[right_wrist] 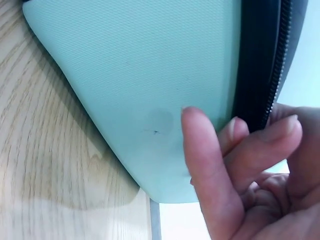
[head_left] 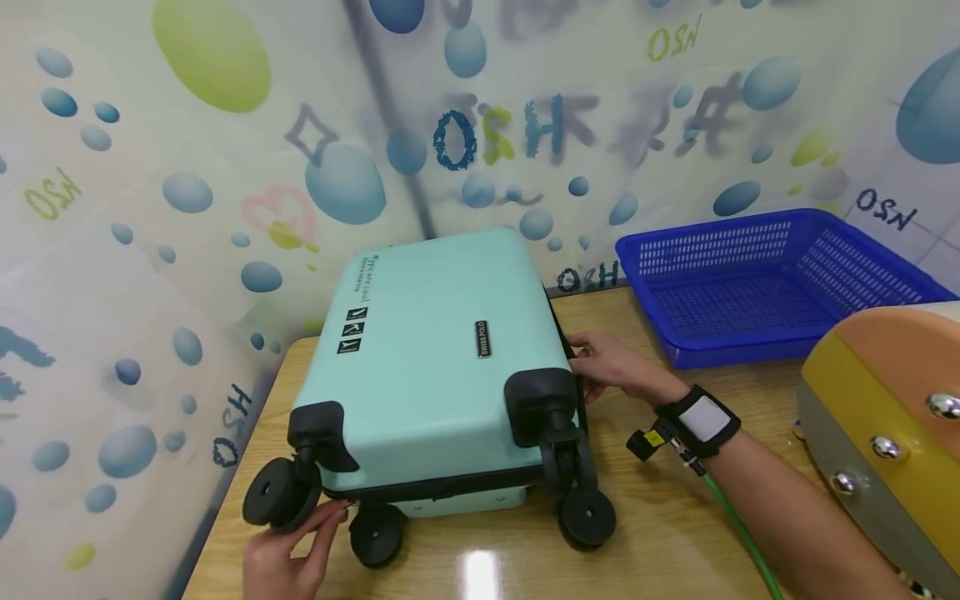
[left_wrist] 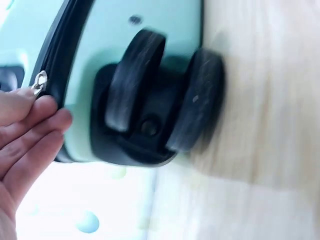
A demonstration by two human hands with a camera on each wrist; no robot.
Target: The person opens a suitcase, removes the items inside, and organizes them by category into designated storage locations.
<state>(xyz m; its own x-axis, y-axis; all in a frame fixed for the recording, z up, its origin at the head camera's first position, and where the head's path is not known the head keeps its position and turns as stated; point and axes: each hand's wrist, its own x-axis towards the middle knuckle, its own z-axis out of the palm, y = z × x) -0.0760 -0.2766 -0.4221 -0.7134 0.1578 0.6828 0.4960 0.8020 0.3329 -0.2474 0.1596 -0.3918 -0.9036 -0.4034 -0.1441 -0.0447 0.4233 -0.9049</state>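
A mint-green hard-shell suitcase (head_left: 435, 333) lies flat, its black wheels (head_left: 587, 518) towards me. At its near left corner my left hand (head_left: 288, 554) pinches a silver zipper pull (left_wrist: 40, 82) between thumb and fingers. The zipper pull sits on the black zip band (left_wrist: 70, 45) beside a double wheel (left_wrist: 155, 95). My right hand (head_left: 611, 364) is against the suitcase's right side. In the right wrist view, one finger (right_wrist: 202, 155) points along the lower shell and others curl at the toothed zipper (right_wrist: 281, 60); what lies under them is hidden.
A blue plastic basket (head_left: 750, 337) stands at the back right. Nearer, at the right edge, is a rounded yellow, orange and grey object (head_left: 862, 400) with metal studs. A patterned curtain (head_left: 225, 208) hangs behind the wooden table (head_left: 667, 517).
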